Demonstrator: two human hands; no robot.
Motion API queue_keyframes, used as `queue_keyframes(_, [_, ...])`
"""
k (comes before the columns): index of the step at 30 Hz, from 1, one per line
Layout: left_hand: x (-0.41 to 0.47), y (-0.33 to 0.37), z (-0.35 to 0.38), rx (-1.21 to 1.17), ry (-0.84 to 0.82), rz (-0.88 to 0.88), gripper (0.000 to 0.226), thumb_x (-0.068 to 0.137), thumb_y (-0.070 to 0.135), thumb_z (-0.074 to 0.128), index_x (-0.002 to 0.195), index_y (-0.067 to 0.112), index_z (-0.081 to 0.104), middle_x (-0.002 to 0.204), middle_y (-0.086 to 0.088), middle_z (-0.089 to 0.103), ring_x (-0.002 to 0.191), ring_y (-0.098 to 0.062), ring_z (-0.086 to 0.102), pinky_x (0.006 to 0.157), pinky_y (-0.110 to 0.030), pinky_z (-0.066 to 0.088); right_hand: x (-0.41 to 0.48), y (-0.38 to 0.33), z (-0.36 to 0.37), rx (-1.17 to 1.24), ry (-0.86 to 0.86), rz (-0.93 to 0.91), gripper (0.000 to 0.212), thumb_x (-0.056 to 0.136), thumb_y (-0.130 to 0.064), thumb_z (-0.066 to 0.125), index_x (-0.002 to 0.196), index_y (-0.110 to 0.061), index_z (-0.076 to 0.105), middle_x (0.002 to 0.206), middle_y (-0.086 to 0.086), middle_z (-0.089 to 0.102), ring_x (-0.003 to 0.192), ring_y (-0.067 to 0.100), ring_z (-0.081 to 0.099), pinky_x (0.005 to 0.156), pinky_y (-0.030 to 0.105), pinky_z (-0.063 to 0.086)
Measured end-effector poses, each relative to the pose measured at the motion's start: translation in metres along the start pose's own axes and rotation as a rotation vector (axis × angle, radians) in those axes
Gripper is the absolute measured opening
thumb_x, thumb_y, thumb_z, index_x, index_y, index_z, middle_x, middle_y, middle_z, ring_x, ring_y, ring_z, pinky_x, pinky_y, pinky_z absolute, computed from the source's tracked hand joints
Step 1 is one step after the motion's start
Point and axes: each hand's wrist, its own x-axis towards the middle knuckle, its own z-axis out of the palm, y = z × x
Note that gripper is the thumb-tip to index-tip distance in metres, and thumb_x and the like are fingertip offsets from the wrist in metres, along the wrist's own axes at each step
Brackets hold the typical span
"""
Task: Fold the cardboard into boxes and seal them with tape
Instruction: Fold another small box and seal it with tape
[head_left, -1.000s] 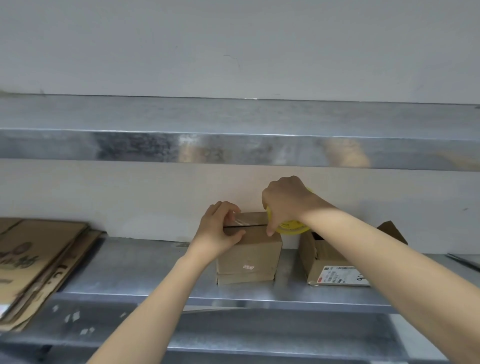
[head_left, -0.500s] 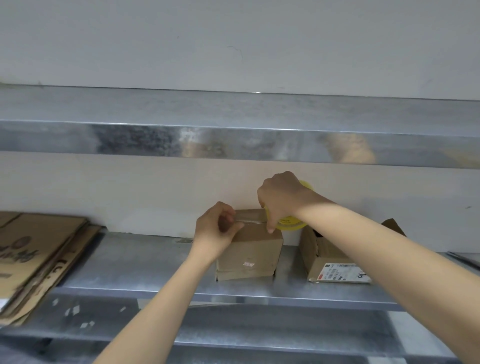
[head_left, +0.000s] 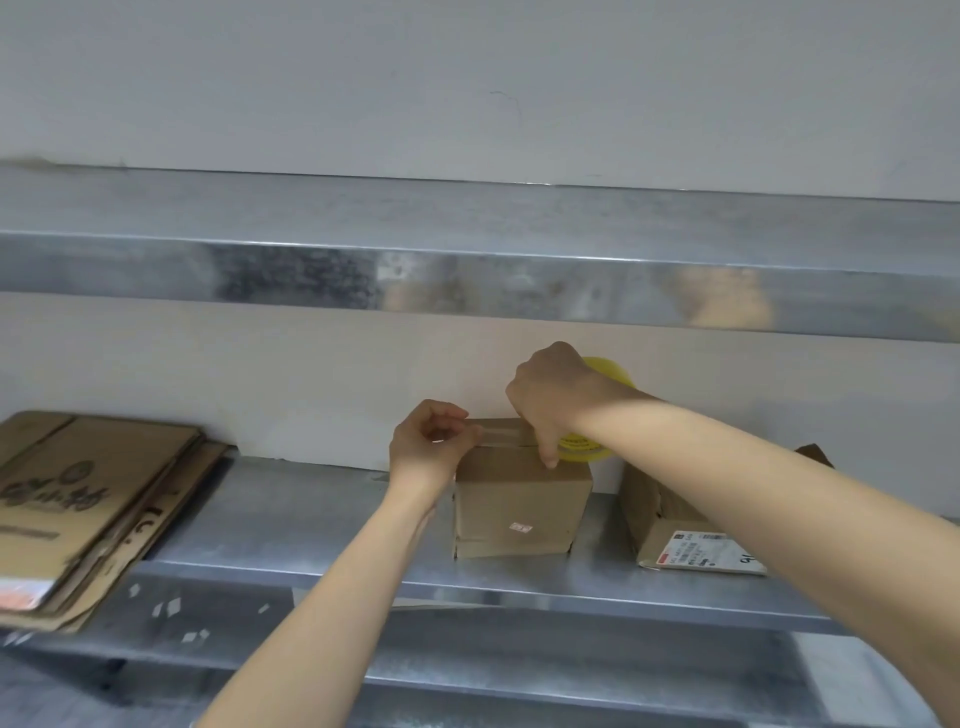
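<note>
A small closed cardboard box (head_left: 522, 499) stands on the metal shelf (head_left: 311, 525), near its front edge. My left hand (head_left: 428, 449) pinches the free end of a clear tape strip (head_left: 504, 434) at the box's top left edge. The strip runs across the box top to a yellow tape roll (head_left: 597, 415). My right hand (head_left: 553, 400) grips that roll above the box's top right, with one finger pointing down onto the top.
A stack of flattened cardboard sheets (head_left: 78, 499) lies on the shelf at the left. An open box with a shipping label (head_left: 685, 535) sits to the right of the small box. An upper metal shelf (head_left: 467, 260) overhangs the work area; a lower shelf (head_left: 467, 675) runs below.
My left hand has slid left off the box top, drawing the tape end to the left edge. My right hand has lifted the roll slightly higher.
</note>
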Motion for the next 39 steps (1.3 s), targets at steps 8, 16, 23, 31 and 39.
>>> queue_keyframes(8, [0.015, 0.002, -0.029, -0.299, 0.039, -0.165, 0.023, 0.081, -0.013, 0.067, 0.09, 0.009, 0.066, 0.084, -0.005, 0.053, 0.076, -0.019, 0.058, 0.08, -0.024, 0.057, 0.007, 0.002, 0.003, 0.001, -0.036, 0.005, 0.048, 0.063, -0.054, 0.083, 0.064, -0.021, 0.048, 0.069, -0.005, 0.05, 0.06, 0.013, 0.045, 0.05, 0.023, 0.029])
queue_keyframes(16, [0.021, 0.024, -0.019, 0.384, -0.126, 0.001, 0.011, 0.09, 0.039, 0.065, 0.088, 0.028, 0.068, 0.098, 0.012, 0.062, 0.086, -0.002, 0.056, 0.077, -0.014, 0.039, 0.006, 0.004, 0.006, 0.032, 0.0, 0.01, 0.047, 0.062, -0.054, 0.083, 0.064, -0.023, 0.049, 0.068, -0.005, 0.05, 0.059, 0.014, 0.045, 0.05, 0.023, 0.027])
queue_keyframes(23, [0.029, 0.038, -0.008, 0.798, -0.365, 0.052, 0.039, 0.099, 0.04, 0.048, 0.08, 0.007, 0.059, 0.075, -0.002, 0.054, 0.07, -0.015, 0.051, 0.062, -0.022, 0.036, 0.0, 0.005, 0.006, 0.07, 0.013, 0.019, 0.045, 0.064, -0.054, 0.082, 0.072, -0.021, 0.053, 0.068, -0.005, 0.049, 0.061, 0.015, 0.047, 0.05, 0.024, 0.029])
queue_keyframes(31, [0.029, 0.028, -0.011, 0.793, -0.366, -0.212, 0.043, 0.09, 0.05, 0.057, 0.075, 0.01, 0.054, 0.071, -0.003, 0.059, 0.068, -0.016, 0.056, 0.056, -0.024, 0.043, 0.001, 0.005, 0.005, 0.057, 0.022, 0.016, 0.046, 0.063, -0.054, 0.083, 0.071, -0.021, 0.051, 0.067, -0.005, 0.047, 0.066, 0.017, 0.049, 0.05, 0.023, 0.028])
queue_keyframes(39, [0.03, 0.022, -0.012, 0.732, -0.328, -0.107, 0.022, 0.093, 0.031, 0.06, 0.081, 0.013, 0.062, 0.071, 0.003, 0.062, 0.069, -0.01, 0.055, 0.056, -0.021, 0.04, 0.002, 0.005, 0.005, 0.058, 0.005, 0.017, 0.046, 0.064, -0.054, 0.083, 0.07, -0.021, 0.051, 0.067, -0.004, 0.047, 0.073, 0.02, 0.053, 0.05, 0.023, 0.028])
